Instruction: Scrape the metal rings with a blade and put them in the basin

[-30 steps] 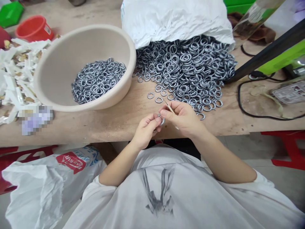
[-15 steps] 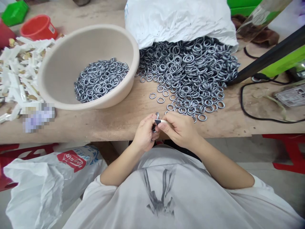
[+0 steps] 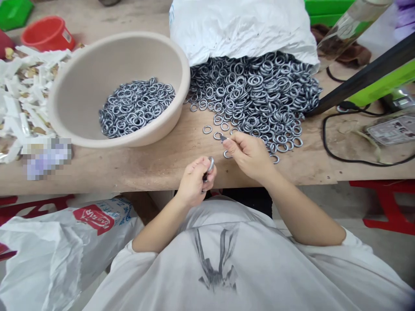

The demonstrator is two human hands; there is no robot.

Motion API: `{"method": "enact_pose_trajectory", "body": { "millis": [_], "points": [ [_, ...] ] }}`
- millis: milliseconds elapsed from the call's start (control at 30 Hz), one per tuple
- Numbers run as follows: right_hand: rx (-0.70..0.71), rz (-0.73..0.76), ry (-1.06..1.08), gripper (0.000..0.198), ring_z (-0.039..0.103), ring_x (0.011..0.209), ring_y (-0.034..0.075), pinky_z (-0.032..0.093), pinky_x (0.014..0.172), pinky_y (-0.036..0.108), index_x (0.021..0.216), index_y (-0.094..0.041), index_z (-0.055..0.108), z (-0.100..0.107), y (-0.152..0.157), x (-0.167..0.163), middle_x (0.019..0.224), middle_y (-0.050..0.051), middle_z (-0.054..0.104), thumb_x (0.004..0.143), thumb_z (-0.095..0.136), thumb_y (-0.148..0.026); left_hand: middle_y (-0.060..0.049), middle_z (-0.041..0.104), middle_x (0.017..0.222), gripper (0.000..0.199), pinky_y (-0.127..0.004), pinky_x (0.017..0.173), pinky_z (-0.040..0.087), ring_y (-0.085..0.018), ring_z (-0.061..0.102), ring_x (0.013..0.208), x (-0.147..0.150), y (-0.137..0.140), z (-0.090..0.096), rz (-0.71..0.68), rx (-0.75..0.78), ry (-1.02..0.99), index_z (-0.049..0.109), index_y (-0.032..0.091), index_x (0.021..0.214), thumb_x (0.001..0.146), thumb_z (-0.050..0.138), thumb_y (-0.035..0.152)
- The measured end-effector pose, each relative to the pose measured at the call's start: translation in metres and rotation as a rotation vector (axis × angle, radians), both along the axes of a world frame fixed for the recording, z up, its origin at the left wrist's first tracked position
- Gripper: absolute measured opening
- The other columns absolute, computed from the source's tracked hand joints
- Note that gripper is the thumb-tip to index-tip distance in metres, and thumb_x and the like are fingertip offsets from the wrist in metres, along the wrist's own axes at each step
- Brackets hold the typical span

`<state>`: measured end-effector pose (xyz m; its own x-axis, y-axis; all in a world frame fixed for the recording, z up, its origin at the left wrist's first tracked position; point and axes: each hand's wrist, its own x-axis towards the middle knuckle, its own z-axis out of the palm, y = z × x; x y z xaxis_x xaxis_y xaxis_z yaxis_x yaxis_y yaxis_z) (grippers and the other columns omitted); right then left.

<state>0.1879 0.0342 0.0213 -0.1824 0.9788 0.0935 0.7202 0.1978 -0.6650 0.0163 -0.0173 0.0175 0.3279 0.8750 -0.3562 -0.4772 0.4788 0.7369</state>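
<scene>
Silver-grey ring, pinched in the left hand, standing on edge between thumb and fingers. Clock faces flat on the picture, 12 = away from the wearer.

Key relation: held ring sits at about 9 from the right hand, a clear gap between the two. Left hand is on it; right isn't touching it. Ring shows nearly edge-on, its visible long axis running roughly 1 to 7. More dark, rounded bits show among the curled left fingers, probably more rings; can't count them.

Right hand: thumb and forefinger closed on a small dark-tipped tool, tip toward 10, rest mostly hidden in the fist. Tip overlaps a loose ring lying flat on the table; can't tell if they touch. That loose ring is at 10 from the right hand, 1 from the left. Right looks slightly nearer.

Looks: plain round section, smooth, dull metallic grey with bright highlights. No gap or lip I can make out at this size. Same look across the ring heap, at 12 to 1 from the right hand, spilling from a white bag.

Beige bowl at about 11 from the left hand, well apart, with a batch of similar rings inside.
</scene>
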Motion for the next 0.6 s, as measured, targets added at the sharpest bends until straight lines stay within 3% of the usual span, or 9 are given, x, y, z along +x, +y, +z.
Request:
{"method": "enact_pose_trajectory", "body": {
  "millis": [100, 167, 267, 367, 433, 533, 600],
  "points": [
    [0.038, 0.048, -0.248, 0.033, 0.065, 0.09, 0.024, 0.04, 0.07, 0.031, 0.111, -0.021, 0.07, 0.004, 0.013, -0.011, 0.104, 0.008, 0.072, 0.095, 0.058, -0.048, 0.006, 0.051, 0.055, 0.028, -0.015, 0.035, 0.018, -0.001, 0.027, 0.035, -0.009, 0.006, -0.001, 0.054, -0.01, 0.026, 0.053, 0.017, 0.072, 0.076, 0.072, 0.037],
    [0.02, 0.069, -0.449, 0.038, 0.066, 0.099, 0.029, 0.042, 0.072, 0.033, 0.122, -0.021, 0.068, 0.003, 0.024, -0.019, 0.12, 0.013, 0.069, 0.092, 0.064, -0.042, 0.005, 0.054, 0.057, 0.02, -0.015, 0.035, 0.017, -0.001, 0.028, 0.034, -0.016, 0.009, -0.003, 0.07, -0.002, 0.044, 0.06, 0.017, 0.083, 0.075, 0.072, 0.031],
    [-0.044, 0.084, -0.626, 0.033, 0.068, 0.1, 0.032, 0.043, 0.072, 0.036, 0.119, -0.015, 0.07, -0.002, 0.041, -0.025, 0.121, 0.017, 0.068, 0.095, 0.06, -0.036, 0.005, 0.057, 0.059, 0.023, -0.015, 0.036, 0.017, -0.002, 0.032, 0.035, -0.024, 0.011, -0.005, 0.118, 0.01, 0.067, 0.063, 0.018, 0.094, 0.071, 0.068, 0.021],
    [-0.052, 0.097, -0.606, 0.028, 0.067, 0.095, 0.03, 0.042, 0.071, 0.036, 0.11, -0.011, 0.07, -0.004, 0.048, -0.023, 0.117, 0.02, 0.069, 0.098, 0.054, -0.031, 0.002, 0.061, 0.063, 0.016, -0.016, 0.036, 0.02, -0.004, 0.039, 0.037, -0.028, 0.013, -0.007, 0.139, -0.012, 0.041, 0.061, 0.016, 0.082, 0.069, 0.065, 0.025],
    [-0.072, 0.132, -0.398, 0.025, 0.064, 0.085, 0.025, 0.041, 0.068, 0.033, 0.099, -0.012, 0.069, -0.001, 0.044, -0.019, 0.102, 0.015, 0.07, 0.098, 0.053, -0.031, 0.0, 0.062, 0.065, 0.021, -0.017, 0.035, 0.022, -0.005, 0.042, 0.038, -0.027, 0.015, -0.008, 0.13, -0.021, 0.034, 0.059, 0.016, 0.077, 0.072, 0.065, 0.035],
    [-0.244, 0.252, 0.23, 0.036, 0.055, 0.068, 0.017, 0.04, 0.062, 0.029, 0.082, -0.017, 0.062, 0.003, 0.021, -0.018, 0.073, 0.004, 0.062, 0.1, 0.049, -0.046, 0.0, 0.062, 0.066, 0.035, -0.017, 0.036, 0.019, -0.004, 0.04, 0.039, -0.016, 0.015, -0.013, 0.133, 0.032, 0.094, 0.058, 0.016, 0.08, 0.079, 0.069, 0.049],
    [-0.389, 0.287, 0.617, 0.046, 0.053, 0.061, 0.014, 0.041, 0.059, 0.028, 0.077, -0.02, 0.057, 0.004, 0.002, -0.024, 0.066, 0.0, 0.057, 0.096, 0.049, -0.06, 0.002, 0.059, 0.065, 0.044, -0.017, 0.036, 0.019, -0.003, 0.037, 0.04, -0.006, 0.014, -0.016, 0.122, 0.091, 0.121, 0.057, 0.016, 0.081, 0.079, 0.071, 0.057]
  ]
}}
